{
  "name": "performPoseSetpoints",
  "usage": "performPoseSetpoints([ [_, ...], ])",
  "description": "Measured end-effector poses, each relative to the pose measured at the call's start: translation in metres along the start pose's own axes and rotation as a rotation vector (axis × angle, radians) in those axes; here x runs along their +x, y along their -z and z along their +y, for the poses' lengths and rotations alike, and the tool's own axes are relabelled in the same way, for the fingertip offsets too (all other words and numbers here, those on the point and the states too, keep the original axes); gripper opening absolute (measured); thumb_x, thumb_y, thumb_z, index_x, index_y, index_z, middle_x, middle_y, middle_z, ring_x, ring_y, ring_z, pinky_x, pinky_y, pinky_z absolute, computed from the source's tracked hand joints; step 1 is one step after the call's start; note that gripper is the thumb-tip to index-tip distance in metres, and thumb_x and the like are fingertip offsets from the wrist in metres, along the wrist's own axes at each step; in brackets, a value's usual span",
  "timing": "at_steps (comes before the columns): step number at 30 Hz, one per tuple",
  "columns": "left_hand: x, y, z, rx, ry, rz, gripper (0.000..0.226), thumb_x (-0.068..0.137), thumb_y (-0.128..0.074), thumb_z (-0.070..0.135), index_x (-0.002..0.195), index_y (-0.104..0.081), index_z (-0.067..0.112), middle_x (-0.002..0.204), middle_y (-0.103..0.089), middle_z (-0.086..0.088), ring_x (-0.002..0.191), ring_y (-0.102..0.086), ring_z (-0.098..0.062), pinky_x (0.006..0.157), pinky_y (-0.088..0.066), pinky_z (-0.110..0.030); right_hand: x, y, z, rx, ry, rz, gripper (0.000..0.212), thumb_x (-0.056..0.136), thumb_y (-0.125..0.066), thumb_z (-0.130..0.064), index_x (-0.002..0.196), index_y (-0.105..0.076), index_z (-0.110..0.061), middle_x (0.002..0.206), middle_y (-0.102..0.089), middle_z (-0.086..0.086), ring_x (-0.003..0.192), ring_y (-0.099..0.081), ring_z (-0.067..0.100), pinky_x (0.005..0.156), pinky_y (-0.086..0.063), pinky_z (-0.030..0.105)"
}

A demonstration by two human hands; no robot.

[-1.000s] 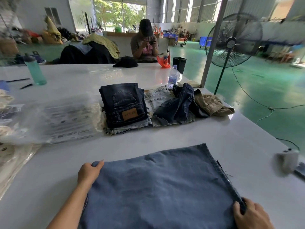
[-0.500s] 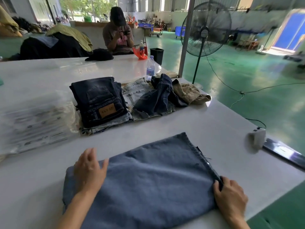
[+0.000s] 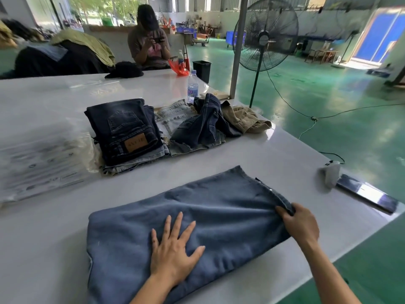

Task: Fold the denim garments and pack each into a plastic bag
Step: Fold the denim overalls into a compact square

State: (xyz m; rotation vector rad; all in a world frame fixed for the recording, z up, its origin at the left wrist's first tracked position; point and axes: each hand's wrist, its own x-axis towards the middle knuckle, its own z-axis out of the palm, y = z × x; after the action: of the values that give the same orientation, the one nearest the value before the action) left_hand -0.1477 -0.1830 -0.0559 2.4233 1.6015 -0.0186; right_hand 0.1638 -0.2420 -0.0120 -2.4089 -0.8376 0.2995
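— Since before, what moved?
— Left hand (image 3: 173,249) slid rightward onto the jeans (image 3: 188,224), fingers spread flat.
— And the right hand (image 3: 301,224)?
— Fingers clamped on the jeans' right edge, lower centre of the frame, on the surface (image 3: 274,163).

Long glossy white table (image 3: 274,154) bearing: folded mid-blue denim garment (image 3: 219,216) (nearest), stack of clear printed plastic bags (image 3: 41,163), dark folded jeans pile (image 3: 125,130), rumpled denim heap (image 3: 203,126), clear water bottle (image 3: 192,87).
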Motion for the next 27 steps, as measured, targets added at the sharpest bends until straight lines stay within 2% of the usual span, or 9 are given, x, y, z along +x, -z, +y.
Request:
performPoseSetpoints([
  [5, 0.01, 0.01, 0.018, -0.012, -0.043, -0.116, 0.078, 0.082, -0.023, 0.078, 0.149, -0.012, 0.041, 0.157, 0.02, 0.008, 0.143, 0.024, -0.024, 0.107, 0.015, -0.062, 0.006, -0.003, 0.021, 0.212, -0.207, -0.066, 0.04, 0.075, -0.079, -0.029, 0.053, -0.053, -0.008, 0.053, -0.052, 0.01, 0.057, -0.049, 0.026, 0.054, -0.036, 0.035],
  [9, 0.009, 0.016, 0.03, -0.003, -0.114, -0.005, 0.076, 0.086, -0.022, 0.073, 0.151, -0.009, 0.034, 0.158, 0.016, 0.011, 0.14, 0.03, -0.022, 0.102, 0.027, -0.058, 0.001, -0.01, 0.034, 0.94, -0.53, -0.048, 0.013, 0.076, -0.077, -0.011, 0.075, -0.064, -0.007, 0.053, -0.063, 0.002, 0.065, -0.056, 0.019, 0.046, -0.052, 0.025],
  [13, 0.023, 0.02, 0.04, 0.148, -0.158, -0.221, 0.076, 0.085, -0.034, 0.065, 0.15, -0.018, 0.029, 0.16, 0.003, 0.006, 0.143, 0.023, -0.024, 0.1, 0.024, -0.066, -0.011, -0.022, 0.024, 1.348, -0.698, -0.165, 0.003, 0.087, -0.064, -0.009, 0.087, -0.063, -0.011, 0.065, -0.07, -0.001, 0.073, -0.065, 0.015, 0.072, -0.058, 0.032],
  [16, 0.033, 0.025, 0.05, 0.122, -0.145, -0.078, 0.078, 0.087, -0.034, 0.064, 0.151, -0.016, 0.023, 0.16, -0.002, -0.001, 0.146, 0.015, -0.023, 0.096, 0.033, -0.06, -0.025, -0.024, 0.022, 1.383, -0.637, -0.279, 0.013, 0.086, -0.061, -0.007, 0.095, -0.069, -0.01, 0.079, -0.073, 0.005, 0.075, -0.07, 0.016, 0.086, -0.054, 0.037],
  [20, 0.036, 0.017, 0.05, 0.239, -0.125, -0.174, 0.085, 0.088, -0.028, 0.067, 0.153, -0.003, 0.019, 0.16, 0.009, 0.002, 0.143, 0.024, -0.023, 0.099, 0.025, -0.066, -0.028, -0.029, 0.027, 1.312, -0.51, -0.139, 0.014, 0.086, -0.06, 0.0, 0.078, -0.069, -0.008, 0.058, -0.07, -0.003, 0.052, -0.066, 0.007, 0.055, -0.057, 0.024],
  [22, 0.039, 0.016, 0.049, 0.206, -0.13, -0.177, 0.087, 0.086, -0.029, 0.069, 0.152, -0.008, 0.017, 0.16, 0.007, 0.0, 0.144, 0.022, -0.022, 0.099, 0.027, -0.064, -0.031, -0.029, 0.029, 1.277, -0.446, -0.147, 0.011, 0.095, -0.055, -0.012, 0.09, -0.062, -0.019, 0.064, -0.07, -0.014, 0.056, -0.064, -0.005, 0.058, -0.054, 0.013],
  [24, 0.04, 0.013, 0.045, 0.156, -0.101, -0.099, 0.085, 0.087, -0.026, 0.068, 0.152, -0.008, 0.017, 0.16, 0.008, 0.001, 0.143, 0.022, -0.02, 0.098, 0.03, -0.06, -0.028, -0.034, 0.03, 1.292, -0.437, -0.266, 0.022, 0.096, -0.051, -0.006, 0.114, -0.056, -0.018, 0.081, -0.07, -0.024, 0.071, -0.058, -0.018, 0.073, -0.048, 0.008],
  [26, 0.037, 0.008, 0.041, 0.166, -0.074, -0.107, 0.083, 0.089, -0.024, 0.065, 0.153, -0.002, 0.018, 0.159, 0.013, 0.005, 0.141, 0.028, -0.02, 0.098, 0.028, -0.062, -0.031, -0.042, 0.032, 1.228, -0.429, -0.28, 0.043, 0.093, -0.052, 0.001, 0.134, -0.044, -0.011, 0.079, -0.07, -0.019, 0.077, -0.062, -0.005, 0.078, -0.049, 0.011],
  [27, 0.037, 0.005, 0.04, 0.17, -0.07, -0.123, 0.082, 0.089, -0.025, 0.065, 0.153, -0.001, 0.018, 0.159, 0.014, 0.007, 0.141, 0.029, -0.02, 0.099, 0.027, -0.063, -0.032, -0.045, 0.03, 1.165, -0.424, -0.281, 0.039, 0.093, -0.055, -0.004, 0.132, -0.049, 0.0, 0.092, -0.072, -0.008, 0.08, -0.064, 0.007, 0.085, -0.051, 0.022],
])
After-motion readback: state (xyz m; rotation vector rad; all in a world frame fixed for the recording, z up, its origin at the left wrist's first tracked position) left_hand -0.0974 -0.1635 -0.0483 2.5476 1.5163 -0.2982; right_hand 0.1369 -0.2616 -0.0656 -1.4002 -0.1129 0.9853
